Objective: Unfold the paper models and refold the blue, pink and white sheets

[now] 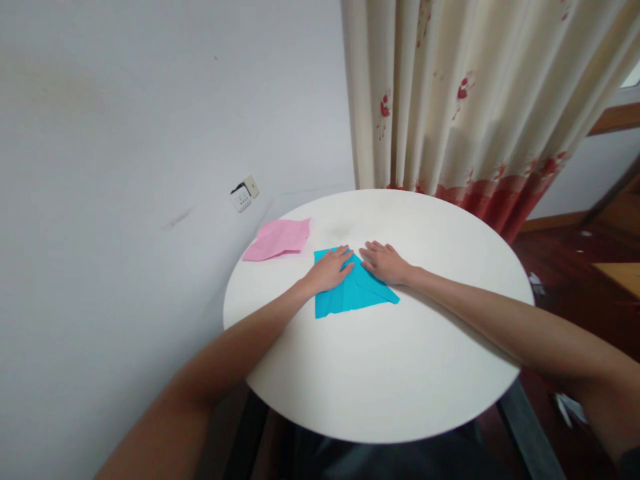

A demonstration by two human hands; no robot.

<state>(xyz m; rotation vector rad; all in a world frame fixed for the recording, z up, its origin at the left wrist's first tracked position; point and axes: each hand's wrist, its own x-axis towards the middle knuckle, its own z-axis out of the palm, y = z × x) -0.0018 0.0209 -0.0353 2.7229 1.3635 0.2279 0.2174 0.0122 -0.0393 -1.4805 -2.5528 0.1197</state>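
A sheet of blue paper (pixel 345 297) lies on the round white table (pixel 380 373), its right side folded over so that a slanted edge runs down to a point at the right. My left hand (pixel 330 268) rests flat on the upper left part of the paper, fingers stretched out. On the slanted upper right edge lies my right hand (pixel 385 262), palm down with its fingers extended, partly on the paper and partly on the table. Both hands cover parts of the sheet, so the fold's upper end is partly hidden.
Pink paper (pixel 280 239) lies at the table's far left edge, with a paler sheet showing under it. A white wall with a socket (pixel 241 198) stands close on the left. Behind the table hangs a cream and red curtain (pixel 450 100).
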